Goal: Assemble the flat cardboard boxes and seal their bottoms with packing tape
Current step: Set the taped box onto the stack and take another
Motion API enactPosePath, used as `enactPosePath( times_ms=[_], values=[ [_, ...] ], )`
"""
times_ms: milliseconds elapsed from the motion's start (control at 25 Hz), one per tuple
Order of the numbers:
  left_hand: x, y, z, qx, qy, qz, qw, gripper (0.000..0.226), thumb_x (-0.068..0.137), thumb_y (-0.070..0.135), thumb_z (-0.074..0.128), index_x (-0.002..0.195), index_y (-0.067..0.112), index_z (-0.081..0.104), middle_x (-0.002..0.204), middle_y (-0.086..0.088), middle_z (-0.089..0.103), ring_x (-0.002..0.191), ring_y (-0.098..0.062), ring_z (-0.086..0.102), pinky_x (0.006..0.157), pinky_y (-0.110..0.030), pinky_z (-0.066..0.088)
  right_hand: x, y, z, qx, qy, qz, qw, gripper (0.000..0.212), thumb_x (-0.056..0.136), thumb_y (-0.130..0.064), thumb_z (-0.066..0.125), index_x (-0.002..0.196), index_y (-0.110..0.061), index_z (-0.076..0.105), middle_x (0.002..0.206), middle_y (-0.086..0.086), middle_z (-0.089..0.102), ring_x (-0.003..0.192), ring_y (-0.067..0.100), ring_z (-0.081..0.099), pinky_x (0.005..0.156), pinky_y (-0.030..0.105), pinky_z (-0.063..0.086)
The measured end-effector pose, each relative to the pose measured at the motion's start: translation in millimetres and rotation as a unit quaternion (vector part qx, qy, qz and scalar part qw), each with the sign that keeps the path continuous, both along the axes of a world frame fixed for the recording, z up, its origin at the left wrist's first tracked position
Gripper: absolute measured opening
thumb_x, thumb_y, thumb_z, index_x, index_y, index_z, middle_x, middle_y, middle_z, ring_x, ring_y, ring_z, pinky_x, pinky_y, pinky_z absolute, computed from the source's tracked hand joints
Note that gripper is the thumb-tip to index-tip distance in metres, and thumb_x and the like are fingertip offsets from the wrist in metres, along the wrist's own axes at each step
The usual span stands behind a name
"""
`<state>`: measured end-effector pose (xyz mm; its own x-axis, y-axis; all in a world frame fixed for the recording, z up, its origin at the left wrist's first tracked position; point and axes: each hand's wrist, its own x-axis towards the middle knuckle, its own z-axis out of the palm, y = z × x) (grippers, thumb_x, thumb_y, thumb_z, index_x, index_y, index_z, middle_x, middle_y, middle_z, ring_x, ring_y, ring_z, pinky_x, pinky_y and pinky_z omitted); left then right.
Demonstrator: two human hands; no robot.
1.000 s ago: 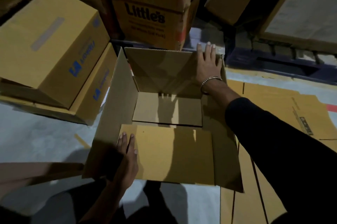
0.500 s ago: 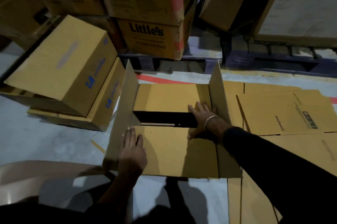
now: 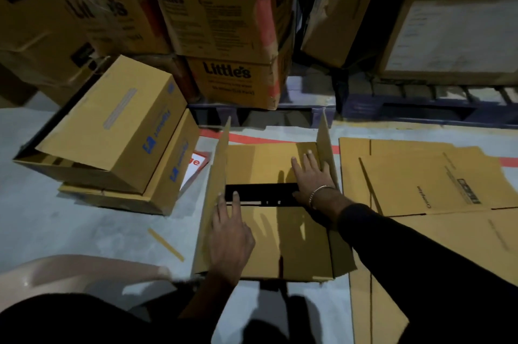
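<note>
Grey floor (image 3: 84, 231), stacked cartons (image 3: 224, 35) behind. Upturned cardboard box (image 3: 294, 248), flaps folded down, dark gap between. Left hand (image 3: 228, 234) and right hand (image 3: 311, 178) pressing flat, fingers straight.

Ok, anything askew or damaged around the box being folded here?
Yes. The plain box at left sits tilted on the box under it, not square. The top Little's carton behind has a torn, crumpled upper edge. A loose cardboard strip lies on the floor.

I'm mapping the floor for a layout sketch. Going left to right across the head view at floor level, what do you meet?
Stacked boxes → loose cardboard strip → left hand → right hand → flat cardboard sheets.
</note>
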<state>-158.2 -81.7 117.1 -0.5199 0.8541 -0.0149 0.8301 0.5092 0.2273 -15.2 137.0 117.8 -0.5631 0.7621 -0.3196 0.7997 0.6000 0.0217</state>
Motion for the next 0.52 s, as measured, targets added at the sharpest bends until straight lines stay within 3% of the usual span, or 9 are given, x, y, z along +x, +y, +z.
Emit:
enactPosePath(
  times_ms=[120, 200, 320, 400, 440, 480, 520],
  values=[
    [16.4, 2.0, -15.4, -0.061, -0.104, -0.072, 0.99, 0.082, 0.104, 0.028, 0.045, 0.166, 0.018, -0.007, 0.171, -0.007, 0.018, 0.153, -0.028, 0.028, 0.117, -0.04, 0.039, 14.6, -20.5, 51.7, 0.066, 0.1, -0.104, 0.987, 0.1, 0.092, -0.045, 0.067, 0.164, -0.018, 0.003, 0.171, 0.017, -0.001, 0.158, 0.036, -0.003, 0.123, 0.061, 0.015],
    [14.8, -8.7, -30.3, -0.119, -0.14, -0.126, 0.975, 0.082, 0.106, 0.024, 0.045, 0.165, 0.016, -0.011, 0.172, -0.007, 0.017, 0.154, -0.028, 0.028, 0.118, -0.036, 0.036, 31.7, -38.1, 64.3, 0.031, 0.212, -0.23, 0.949, 0.101, 0.092, -0.043, 0.07, 0.164, -0.017, 0.004, 0.17, 0.015, 0.008, 0.155, 0.035, 0.016, 0.119, 0.056, 0.029],
    [-0.1, -31.6, -47.6, -0.155, -0.206, -0.139, 0.956, 0.091, 0.097, 0.005, 0.056, 0.166, 0.023, 0.0, 0.173, -0.002, 0.014, 0.159, -0.021, 0.018, 0.114, -0.028, 0.037, 49.6, -62.4, 59.2, -0.078, 0.429, -0.356, 0.826, 0.079, 0.101, -0.036, 0.061, 0.163, -0.016, 0.016, 0.157, 0.015, 0.042, 0.137, 0.034, 0.048, 0.11, 0.05, 0.047],
    [-9.8, -38.6, -54.0, -0.148, -0.192, -0.137, 0.96, 0.09, 0.096, 0.002, 0.06, 0.166, 0.023, 0.008, 0.173, 0.003, 0.014, 0.159, -0.016, 0.017, 0.118, -0.025, 0.032, 45.3, -71.6, 57.5, -0.103, 0.51, -0.417, 0.745, 0.055, 0.108, -0.034, 0.049, 0.158, -0.021, 0.03, 0.139, 0.011, 0.061, 0.123, 0.033, 0.059, 0.101, 0.046, 0.051],
    [-11.5, -38.0, -55.3, -0.142, -0.164, -0.12, 0.969, 0.087, 0.098, 0.008, 0.061, 0.166, 0.022, 0.01, 0.173, 0.002, 0.017, 0.157, -0.018, 0.022, 0.119, -0.026, 0.032, 39.3, -74.5, 54.1, -0.109, 0.521, -0.427, 0.731, 0.049, 0.109, -0.03, 0.046, 0.156, -0.022, 0.035, 0.127, 0.009, 0.067, 0.112, 0.029, 0.063, 0.092, 0.041, 0.053],
    [-11.6, -36.5, -55.4, -0.147, -0.132, -0.081, 0.977, 0.084, 0.1, 0.019, 0.063, 0.166, 0.02, 0.011, 0.171, -0.001, 0.02, 0.156, -0.021, 0.025, 0.12, -0.029, 0.032, 31.8, -77.5, 47.9, -0.121, 0.514, -0.417, 0.74, 0.046, 0.108, -0.024, 0.047, 0.154, -0.022, 0.039, 0.115, 0.006, 0.069, 0.101, 0.024, 0.064, 0.083, 0.036, 0.053],
    [-10.9, -35.8, -56.2, -0.153, -0.113, -0.022, 0.982, 0.087, 0.1, 0.034, 0.065, 0.165, 0.018, 0.01, 0.17, -0.005, 0.02, 0.155, -0.025, 0.025, 0.121, -0.034, 0.032, 25.2, -80.2, 36.8, -0.143, 0.479, -0.387, 0.775, 0.046, 0.106, -0.018, 0.05, 0.151, -0.021, 0.042, 0.109, 0.003, 0.07, 0.096, 0.02, 0.064, 0.08, 0.035, 0.054]
  ],
)
